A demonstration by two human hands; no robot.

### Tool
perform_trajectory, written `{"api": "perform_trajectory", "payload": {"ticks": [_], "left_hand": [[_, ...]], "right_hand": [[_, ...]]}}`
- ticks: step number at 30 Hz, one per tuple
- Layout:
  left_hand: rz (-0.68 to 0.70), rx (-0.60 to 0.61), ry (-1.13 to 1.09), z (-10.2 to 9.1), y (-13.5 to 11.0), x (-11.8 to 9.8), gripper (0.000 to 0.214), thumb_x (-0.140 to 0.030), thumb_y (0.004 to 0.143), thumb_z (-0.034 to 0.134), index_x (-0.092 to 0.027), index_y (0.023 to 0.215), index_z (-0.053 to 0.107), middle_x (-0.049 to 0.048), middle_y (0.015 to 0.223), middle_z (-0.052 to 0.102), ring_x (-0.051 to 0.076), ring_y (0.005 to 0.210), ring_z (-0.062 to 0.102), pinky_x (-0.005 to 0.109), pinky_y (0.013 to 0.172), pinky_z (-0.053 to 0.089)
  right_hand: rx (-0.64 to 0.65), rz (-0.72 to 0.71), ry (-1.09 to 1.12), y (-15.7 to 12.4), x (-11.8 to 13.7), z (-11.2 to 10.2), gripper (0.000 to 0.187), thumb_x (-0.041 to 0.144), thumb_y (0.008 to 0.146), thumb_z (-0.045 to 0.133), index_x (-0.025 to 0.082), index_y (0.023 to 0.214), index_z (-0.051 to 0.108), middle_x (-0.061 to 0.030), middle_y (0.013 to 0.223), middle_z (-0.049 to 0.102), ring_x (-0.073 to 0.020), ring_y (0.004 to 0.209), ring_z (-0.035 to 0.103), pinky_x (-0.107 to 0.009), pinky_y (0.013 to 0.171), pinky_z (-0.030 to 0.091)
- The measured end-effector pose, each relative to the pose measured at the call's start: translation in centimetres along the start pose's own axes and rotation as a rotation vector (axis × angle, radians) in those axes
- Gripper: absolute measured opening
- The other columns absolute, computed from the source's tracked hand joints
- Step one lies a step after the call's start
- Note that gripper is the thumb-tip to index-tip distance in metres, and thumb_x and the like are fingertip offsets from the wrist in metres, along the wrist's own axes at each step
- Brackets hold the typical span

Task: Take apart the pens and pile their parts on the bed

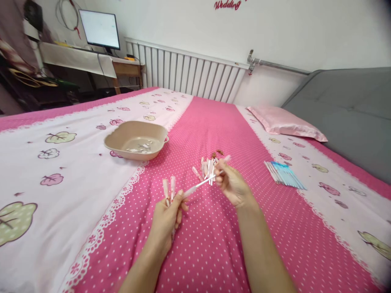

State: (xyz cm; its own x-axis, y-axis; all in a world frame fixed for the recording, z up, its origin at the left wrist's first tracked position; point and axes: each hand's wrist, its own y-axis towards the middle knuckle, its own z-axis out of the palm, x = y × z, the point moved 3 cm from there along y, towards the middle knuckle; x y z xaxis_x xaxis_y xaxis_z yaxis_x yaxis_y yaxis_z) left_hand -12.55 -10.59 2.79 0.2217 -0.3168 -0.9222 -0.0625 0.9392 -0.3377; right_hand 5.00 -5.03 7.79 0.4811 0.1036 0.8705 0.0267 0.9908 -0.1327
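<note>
Between my two hands a thin white pen-like stick (204, 182) with translucent ends is held at a slant. My left hand (168, 215) pinches its lower end between thumb and fingers. Its upper end is in the closed fingers of my right hand (232, 183). Two more sticks with translucent pinkish tops (169, 188) rise from my left hand, their lower parts mostly hidden by it. Just behind my right hand a small pile of similar white sticks (206, 167) lies on the bedspread, partly covered by the hand. Small brown pieces (219, 152) lie beyond the pile.
A beige basin (159, 142) with small pale pieces inside stands at the left. To the right lies a row of blue and white sticks (285, 175). A pink pillow (284, 122) rests by the grey headboard (345, 110). A desk with a monitor (100, 29) is at back left.
</note>
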Motion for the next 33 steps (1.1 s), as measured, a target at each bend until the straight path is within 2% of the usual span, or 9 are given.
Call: {"api": "perform_trajectory", "payload": {"ticks": [5,8,14,18,21,23,25,30,33], "left_hand": [[0.003,-0.03,-0.001,0.0,0.0,-0.2,0.041,-0.052,0.064,0.062,-0.012,0.058,0.058,-0.0066,0.031,0.038,0.002,0.027,0.029,0.014,0.03,0.018],[-0.013,-0.049,0.006,0.0,-0.1,-0.4,0.04,-0.051,0.062,0.063,-0.012,0.057,0.057,-0.0075,0.029,0.035,0.002,0.027,0.028,0.014,0.031,0.018],[-0.001,-0.039,-0.054,0.0,0.0,-0.4,0.036,-0.044,0.063,0.064,-0.012,0.077,0.059,-0.0043,0.044,0.053,0.002,0.029,0.029,0.015,0.031,0.019],[0.001,-0.045,-0.085,0.1,0.0,-0.5,0.035,-0.041,0.062,0.064,-0.012,0.082,0.058,-0.0006,0.059,0.063,0.0,0.03,0.029,0.015,0.031,0.019],[-0.01,-0.047,-0.089,0.0,-0.1,-0.5,0.035,-0.041,0.063,0.065,-0.012,0.081,0.059,-0.0023,0.053,0.06,0.0,0.029,0.028,0.014,0.03,0.019],[-0.029,-0.042,-0.072,-0.1,-0.1,-0.4,0.036,-0.045,0.064,0.063,-0.011,0.076,0.06,-0.0061,0.039,0.049,0.001,0.028,0.028,0.014,0.03,0.017],[-0.037,-0.037,-0.077,-0.2,0.0,-0.4,0.039,-0.049,0.065,0.062,-0.011,0.071,0.06,-0.0083,0.032,0.039,0.002,0.027,0.028,0.014,0.03,0.017],[0.007,-0.034,-0.172,-0.1,0.1,-0.6,0.037,-0.048,0.06,0.067,-0.013,0.066,0.056,-0.0083,0.034,0.041,0.001,0.028,0.029,0.012,0.03,0.018],[0.007,-0.012,-0.174,0.1,0.1,-0.8,0.036,-0.046,0.058,0.07,-0.014,0.068,0.056,-0.0094,0.035,0.04,0.001,0.029,0.028,0.012,0.03,0.018]], "right_hand": [[-0.366,-0.349,0.026,1.4,1.7,-4.5,0.031,0.045,0.063,0.068,0.017,0.069,0.055,0.0054,0.057,0.053,-0.0032,0.044,0.047,-0.014,0.042,0.04],[-0.487,-0.376,-0.096,2.3,1.0,-5.9,0.03,0.046,0.066,0.063,0.019,0.065,0.051,0.0053,0.055,0.052,-0.0053,0.043,0.048,-0.017,0.042,0.04],[-0.405,-0.045,-0.392,2.4,-0.6,-5.2,0.021,0.036,0.068,0.062,0.017,0.072,0.057,-0.003,0.071,0.063,-0.0086,0.043,0.056,-0.017,0.033,0.033],[-0.405,-0.064,-0.646,2.1,-0.3,-5.1,0.024,0.04,0.068,0.063,0.016,0.072,0.058,-0.0035,0.072,0.064,-0.0089,0.038,0.054,-0.016,0.029,0.024],[-0.379,-0.086,-0.685,2.1,-0.2,-5.1,0.028,0.042,0.065,0.065,0.016,0.07,0.058,-0.0012,0.066,0.062,-0.0081,0.036,0.052,-0.017,0.031,0.022],[-0.308,-0.081,-0.65,1.8,-0.1,-4.4,0.028,0.042,0.067,0.064,0.015,0.069,0.059,0.0005,0.059,0.059,-0.007,0.037,0.05,-0.017,0.034,0.025],[-0.142,-0.029,-0.62,1.3,-0.2,-2.9,0.027,0.04,0.069,0.063,0.014,0.07,0.061,0.0015,0.054,0.057,-0.0059,0.04,0.048,-0.017,0.038,0.029],[0.348,0.154,-0.57,-1.0,-2.2,2.2,0.028,0.039,0.066,0.068,0.015,0.08,0.064,-0.0009,0.069,0.062,-0.0062,0.049,0.05,-0.019,0.048,0.037],[0.435,0.155,-0.499,-1.5,-3.6,3.8,0.031,0.04,0.066,0.068,0.016,0.085,0.064,0.0009,0.068,0.061,-0.006,0.048,0.048,-0.019,0.047,0.035]]}}
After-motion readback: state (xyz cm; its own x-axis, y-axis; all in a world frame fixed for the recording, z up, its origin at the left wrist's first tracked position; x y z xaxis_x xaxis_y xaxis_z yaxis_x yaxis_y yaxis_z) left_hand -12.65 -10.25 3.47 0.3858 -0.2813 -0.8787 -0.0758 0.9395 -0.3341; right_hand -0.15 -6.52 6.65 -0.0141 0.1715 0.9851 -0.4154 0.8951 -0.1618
